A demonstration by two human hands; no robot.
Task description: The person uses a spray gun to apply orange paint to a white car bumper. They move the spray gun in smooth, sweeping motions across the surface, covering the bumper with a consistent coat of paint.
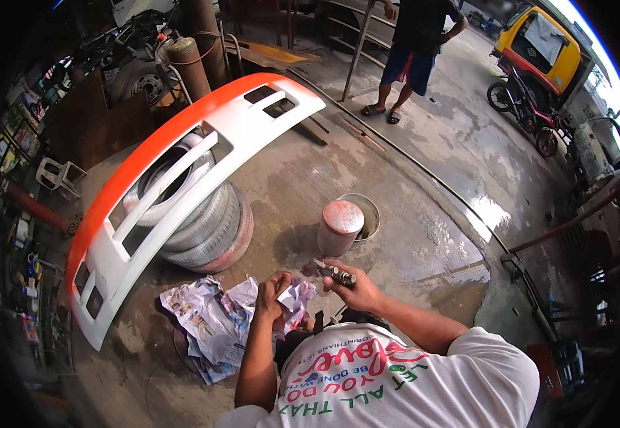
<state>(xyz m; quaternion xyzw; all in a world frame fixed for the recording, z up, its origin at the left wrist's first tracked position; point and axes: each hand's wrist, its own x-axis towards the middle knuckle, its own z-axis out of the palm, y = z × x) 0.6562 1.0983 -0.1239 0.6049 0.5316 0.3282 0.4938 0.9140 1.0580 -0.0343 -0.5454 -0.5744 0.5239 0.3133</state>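
My right hand (356, 291) is wrapped round a metal spray gun (340, 274), its knobs pointing right and its front end to the left. My left hand (272, 294) is closed on a crumpled piece of newspaper (298, 295), just left of the gun. Beside my left forearm, more crumpled newspaper (206, 321) lies in a heap on the floor. Ahead of my hands stands a paint-smeared can (340, 227) with a reddish top, against a bucket (372, 214). A white and orange vehicle bumper (242, 146) rests over a stack of tyres (214, 232).
Another person (413, 50) stands at the far side near a metal frame (358, 50). A long rail (424, 164) runs across the wet concrete. A motorcycle (527, 107) and a yellow vehicle (556, 50) stand far right. Gas cylinders (189, 64) and a white plastic chair (60, 175) are at left.
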